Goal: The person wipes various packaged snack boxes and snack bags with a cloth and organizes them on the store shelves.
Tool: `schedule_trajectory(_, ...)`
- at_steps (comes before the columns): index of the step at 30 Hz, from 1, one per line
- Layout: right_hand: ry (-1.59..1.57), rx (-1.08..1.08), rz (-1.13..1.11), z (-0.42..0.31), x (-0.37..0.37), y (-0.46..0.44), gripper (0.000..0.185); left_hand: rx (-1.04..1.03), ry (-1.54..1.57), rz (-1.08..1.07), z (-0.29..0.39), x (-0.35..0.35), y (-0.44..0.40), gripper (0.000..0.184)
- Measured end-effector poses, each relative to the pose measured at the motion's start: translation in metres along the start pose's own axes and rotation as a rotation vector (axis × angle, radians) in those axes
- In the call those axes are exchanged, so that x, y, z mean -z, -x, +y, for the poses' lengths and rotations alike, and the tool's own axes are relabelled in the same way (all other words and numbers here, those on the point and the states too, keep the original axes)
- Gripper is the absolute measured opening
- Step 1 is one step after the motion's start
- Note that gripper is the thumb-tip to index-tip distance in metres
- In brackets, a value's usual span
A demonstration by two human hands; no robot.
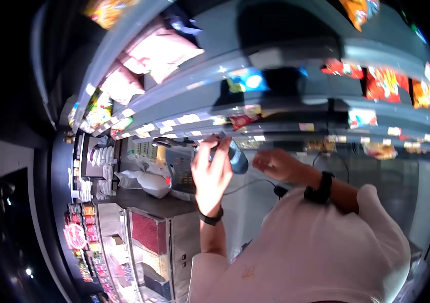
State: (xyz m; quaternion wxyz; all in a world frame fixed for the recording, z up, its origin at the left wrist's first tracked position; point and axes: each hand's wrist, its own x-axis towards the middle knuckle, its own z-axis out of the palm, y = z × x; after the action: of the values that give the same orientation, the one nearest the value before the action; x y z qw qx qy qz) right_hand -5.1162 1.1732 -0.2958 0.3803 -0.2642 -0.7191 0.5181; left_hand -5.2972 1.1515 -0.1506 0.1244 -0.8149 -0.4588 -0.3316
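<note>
My left hand (212, 171), raised in front of the shelves, has its fingers closed on a blue-grey cloth (238, 158) that looks soft and bunched. Part of the cloth is hidden behind the fingers. To its right, my right hand (271, 164) hangs loosely curled, its fingers slightly apart and nothing visible in them. Just above both hands runs the edge of a low shelf with price tags (259, 138). A dark red snack packet (245, 119) lies on the shelf above the left hand.
Grey shelves hold pink packets (162, 50), a blue packet (247, 81) and red bags (384, 85). At left, a grey basket (180, 166) and a white jug with a red cap (152, 183) stand by a display cabinet (184, 237). A black cable (247, 185) crosses the floor.
</note>
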Motion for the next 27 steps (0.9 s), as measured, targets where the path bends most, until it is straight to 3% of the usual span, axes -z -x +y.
schedule_trajectory(4, -0.061, 0.108, 0.144, -0.017, 0.034, 0.017, 0.015, -0.235, 0.034, -0.085, 0.044, 0.008, -0.036, 0.038)
schedule_trajectory(8, -0.071, -0.067, 0.037, -0.022, 0.058, 0.039, 0.023, -0.530, 0.036, -0.135, 0.095, 0.000, -0.060, 0.034)
schedule_trajectory(10, 0.035, 0.332, 0.255, -0.007, 0.066, 0.050, 0.028, -0.640, 0.063, -0.192, 0.124, -0.007, -0.065, 0.030)
schedule_trajectory(11, -0.005, 0.219, 0.188, -0.001, 0.074, 0.056, 0.028, -0.624, 0.111, -0.183, 0.136, -0.016, -0.060, 0.032)
schedule_trajectory(13, 0.081, 0.250, 0.240, -0.005, 0.101, 0.066, 0.027, -0.662, 0.100, -0.146, 0.147, -0.036, -0.057, 0.032)
schedule_trajectory(15, 0.171, 0.278, 0.291, -0.011, 0.122, 0.083, 0.026, -0.668, 0.086, -0.181, 0.152, -0.046, -0.054, 0.032)
schedule_trajectory(17, -0.135, 0.190, 0.291, -0.011, 0.142, 0.103, 0.025, -0.661, 0.072, -0.181, 0.159, -0.057, -0.054, 0.034)
schedule_trajectory(18, -0.125, 0.186, 0.307, -0.013, 0.154, 0.111, 0.025, -0.674, 0.085, -0.177, 0.164, -0.062, -0.054, 0.034)
schedule_trajectory(20, -0.588, -0.247, 0.168, -0.016, 0.176, 0.121, 0.025, -0.522, 0.196, -0.113, 0.170, -0.070, -0.057, 0.038)
schedule_trajectory(21, -0.577, -0.239, 0.183, -0.015, 0.181, 0.122, 0.025, -0.416, 0.194, -0.121, 0.170, -0.069, -0.058, 0.041)
schedule_trajectory(23, -0.095, 0.151, 0.544, -0.008, 0.181, 0.124, 0.027, -0.272, 0.245, 0.002, 0.177, -0.076, -0.062, 0.032)
schedule_trajectory(26, 0.070, 0.103, 0.478, -0.022, 0.184, 0.131, 0.033, -0.201, 0.323, 0.106, 0.189, -0.087, -0.071, 0.027)
schedule_trajectory(27, -0.026, 0.076, 0.465, -0.030, 0.183, 0.133, 0.038, -0.188, 0.347, 0.138, 0.196, -0.089, -0.074, 0.025)
